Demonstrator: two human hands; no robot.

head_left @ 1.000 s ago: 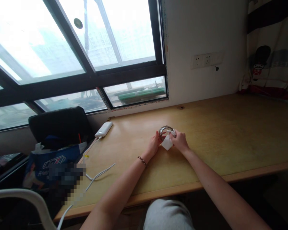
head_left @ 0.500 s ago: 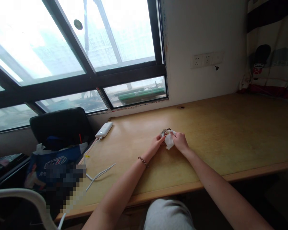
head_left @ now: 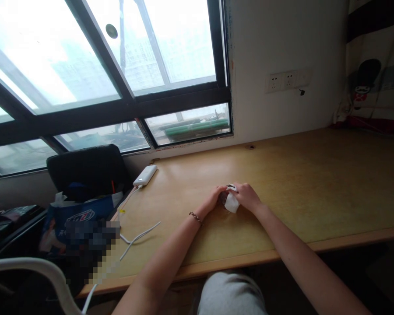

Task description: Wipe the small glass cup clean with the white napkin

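Observation:
Over the middle of the desk, my two hands meet around a small thin-framed item that looks like a pair of glasses (head_left: 223, 198), mostly covered by fingers. My left hand (head_left: 215, 197), below a beaded bracelet, is closed on its left side. The fingers of my right hand (head_left: 248, 197) are closed on a white tissue (head_left: 231, 204), pressing it round the upper part of the frame. A loose end of the tissue hangs down between the hands.
A white power bank (head_left: 145, 175) with a white cable (head_left: 139, 237) lies at the left of the wooden desk (head_left: 315, 183). Beyond that edge are a black chair (head_left: 85, 168) and a blue bag (head_left: 85, 210). A window and wall sockets (head_left: 281, 81) are behind.
My hands have tilted the glasses and drawn closer together. The tissue now wraps the frame's top, and a dark patch shows beneath my left fingers. The view has shifted slightly.

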